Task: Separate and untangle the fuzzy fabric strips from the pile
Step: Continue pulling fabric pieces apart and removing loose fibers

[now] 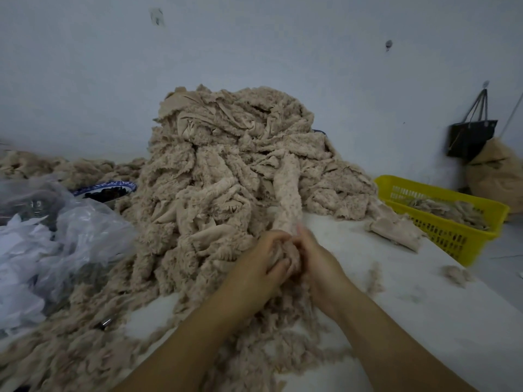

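Both forearms enter from the lower edge and converge at centre. Left hand (261,260) and right hand (321,263) meet, with the fingers of each curled round the bunched near end of one fuzzy strip (288,190); neither hand is spread. From the grip the strip runs away from the person, its long axis nearly straight ahead. Its far end lies on the front slope of the pile (226,154) (whether it is caught under other folds cannot be told). The hands sit at the pile's foot, equally near the strip; a pull toward the body along that axis would probably draw it free. Loose strips (254,343) lie beneath the wrists on the white table (424,306) and could snag. Right of the hands, well apart: a yellow basket (447,236) holding a few pieces. Left: crumpled plastic bags (70,236), and behind them a blue-rimmed bowl (127,184) just beside the pile's edge.
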A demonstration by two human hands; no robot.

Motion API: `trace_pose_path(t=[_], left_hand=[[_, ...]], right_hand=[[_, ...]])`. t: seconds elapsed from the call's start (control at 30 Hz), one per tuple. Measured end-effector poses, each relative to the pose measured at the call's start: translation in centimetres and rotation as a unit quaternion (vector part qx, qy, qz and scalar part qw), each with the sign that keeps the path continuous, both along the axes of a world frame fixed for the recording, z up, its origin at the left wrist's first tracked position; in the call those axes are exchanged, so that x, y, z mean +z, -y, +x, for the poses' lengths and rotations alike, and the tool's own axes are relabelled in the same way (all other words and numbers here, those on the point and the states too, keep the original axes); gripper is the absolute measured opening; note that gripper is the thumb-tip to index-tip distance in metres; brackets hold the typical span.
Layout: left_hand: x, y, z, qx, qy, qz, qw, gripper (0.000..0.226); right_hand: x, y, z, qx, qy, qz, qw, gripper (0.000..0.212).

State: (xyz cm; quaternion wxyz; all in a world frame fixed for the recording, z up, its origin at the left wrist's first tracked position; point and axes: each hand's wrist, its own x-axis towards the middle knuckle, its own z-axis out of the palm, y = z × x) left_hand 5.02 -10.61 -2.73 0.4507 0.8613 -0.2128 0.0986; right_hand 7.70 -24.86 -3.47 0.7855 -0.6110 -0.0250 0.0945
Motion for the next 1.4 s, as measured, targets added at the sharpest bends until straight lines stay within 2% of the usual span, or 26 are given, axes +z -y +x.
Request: trace_pose_path(t=[0.07,0.13,0.27,0.37,0.5,0.6,0.73,0.8,0.87,0.97,1.03,1.07,1.13,1.23,1.3,1.33,1.4], left_hand=[[-0.1,0.2,-0.1,-0.009,-0.027,-0.039,0.999,0.031],[0.0,-0.1,0.4,0.013,-0.048,-0.122,0.991,0.027],[0.0,-0.3,0.8,0.061,-0.092,-0.256,0.960,0.026],[0.0,-0.1,1.1,0.092,-0.143,-0.325,0.930,0.029],[0.4,-0.2,1.5,0.082,-0.211,-0.409,0.884,0.028],[0.6,-0.4,1.6,0.077,-0.218,-0.438,0.869,0.023],[1.0,-1.7,1.7,0.043,-0.234,-0.486,0.841,0.024],[1.0,-2.2,1.7,0.008,-0.255,-0.515,0.818,0.028],[1.0,-2.3,1.6,-0.027,-0.266,-0.527,0.807,0.032],[1.0,-2.1,1.4,-0.060,-0.262,-0.532,0.803,0.044],[0.9,-2.0,1.4,-0.081,-0.260,-0.537,0.798,0.055],[0.9,-2.0,1.4,-0.085,-0.261,-0.538,0.797,0.057],[0.7,-2.0,1.5,-0.081,-0.265,-0.538,0.796,0.054],[0.8,-1.9,1.6,-0.053,-0.267,-0.529,0.804,0.035],[1.1,-1.7,1.5,-0.028,-0.257,-0.518,0.815,0.035],[1.1,-1.7,1.4,-0.012,-0.248,-0.523,0.815,0.038],[1.1,-1.7,1.4,0.011,-0.239,-0.545,0.803,0.036]], right_hand=[[-0.4,-0.8,-0.1,0.005,0.019,-0.066,0.998,0.044],[-0.6,-1.0,-0.3,-0.014,0.063,-0.129,0.989,0.041],[-0.9,-1.1,-0.1,-0.043,0.132,-0.272,0.952,0.035],[-0.3,-1.4,-0.2,-0.079,0.123,-0.259,0.955,0.038],[0.6,-0.8,-0.3,-0.125,0.095,-0.231,0.960,0.059],[0.9,-0.5,-0.3,-0.121,0.068,-0.162,0.977,0.047],[1.2,0.8,0.0,-0.124,0.068,-0.061,0.988,0.052],[1.3,1.5,0.2,-0.135,0.072,-0.042,0.987,0.052],[1.2,1.4,0.3,-0.125,0.072,-0.060,0.988,0.055],[0.2,0.1,0.1,-0.056,0.100,-0.168,0.979,0.066],[-0.5,-0.6,-0.3,-0.002,0.131,-0.217,0.967,0.062],[-0.7,-0.8,-0.3,0.007,0.132,-0.226,0.965,0.053],[-0.8,-1.0,-0.2,0.009,0.124,-0.225,0.966,0.035],[-0.6,-0.6,0.0,0.002,0.144,-0.188,0.971,0.034],[-0.5,-0.2,-0.1,0.011,0.149,-0.171,0.974,0.036],[-0.5,-0.1,-0.2,0.025,0.148,-0.180,0.972,0.038],[-0.6,-0.2,-0.4,0.073,0.149,-0.260,0.951,0.039]])
